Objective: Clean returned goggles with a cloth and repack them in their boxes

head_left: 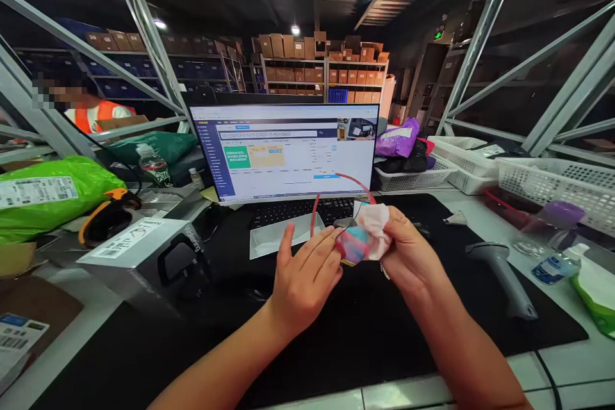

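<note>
Head, hands [306,285] near tray [269,235], bags [408,159] in basket [423,180]

Your left hand [305,278] and right hand [410,246] have room nearer you over the mat [358,333]. Ahead stands the monitor [283,170]; leftward, the silver box [137,240]; rightward, the scanner [509,278].

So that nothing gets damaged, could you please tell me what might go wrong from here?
The red strap sticks out in front of the screen and could snag. The crumpled white paper in the right hand might tear. The small pink-and-blue item by the left hand could slip.
</note>
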A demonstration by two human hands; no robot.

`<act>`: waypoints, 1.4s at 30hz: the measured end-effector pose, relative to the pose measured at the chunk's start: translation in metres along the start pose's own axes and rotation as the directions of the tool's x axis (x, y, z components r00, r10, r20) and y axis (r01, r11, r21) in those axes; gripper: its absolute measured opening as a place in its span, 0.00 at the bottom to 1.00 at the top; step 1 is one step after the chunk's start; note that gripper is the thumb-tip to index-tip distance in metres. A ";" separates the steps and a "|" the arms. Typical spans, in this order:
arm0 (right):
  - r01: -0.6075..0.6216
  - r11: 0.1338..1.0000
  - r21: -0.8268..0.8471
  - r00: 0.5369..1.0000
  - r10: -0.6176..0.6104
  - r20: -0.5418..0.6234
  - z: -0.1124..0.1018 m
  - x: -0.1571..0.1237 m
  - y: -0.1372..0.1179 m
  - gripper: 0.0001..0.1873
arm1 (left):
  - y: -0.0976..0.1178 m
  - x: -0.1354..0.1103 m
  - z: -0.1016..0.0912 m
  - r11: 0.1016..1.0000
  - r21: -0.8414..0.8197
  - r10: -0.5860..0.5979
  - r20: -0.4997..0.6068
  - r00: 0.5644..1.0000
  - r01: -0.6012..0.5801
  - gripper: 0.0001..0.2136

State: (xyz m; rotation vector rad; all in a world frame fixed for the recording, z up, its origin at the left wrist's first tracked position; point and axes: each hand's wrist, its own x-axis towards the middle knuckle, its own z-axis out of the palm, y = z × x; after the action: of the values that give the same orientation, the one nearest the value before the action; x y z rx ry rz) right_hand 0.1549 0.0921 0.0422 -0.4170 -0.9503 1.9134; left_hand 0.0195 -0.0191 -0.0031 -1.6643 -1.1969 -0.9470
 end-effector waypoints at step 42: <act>0.703 0.010 -0.711 0.641 -0.440 0.629 -0.045 -0.015 -0.065 0.16 | -0.027 0.009 -0.014 0.939 -0.344 0.163 0.468 0.868 0.009 0.09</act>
State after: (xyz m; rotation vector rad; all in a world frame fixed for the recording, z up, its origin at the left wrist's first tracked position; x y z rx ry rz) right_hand 0.2288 0.1173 0.0609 -0.3334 -2.0310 0.3745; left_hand -0.0052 -0.0247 0.0155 -2.3134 -1.3309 -0.7209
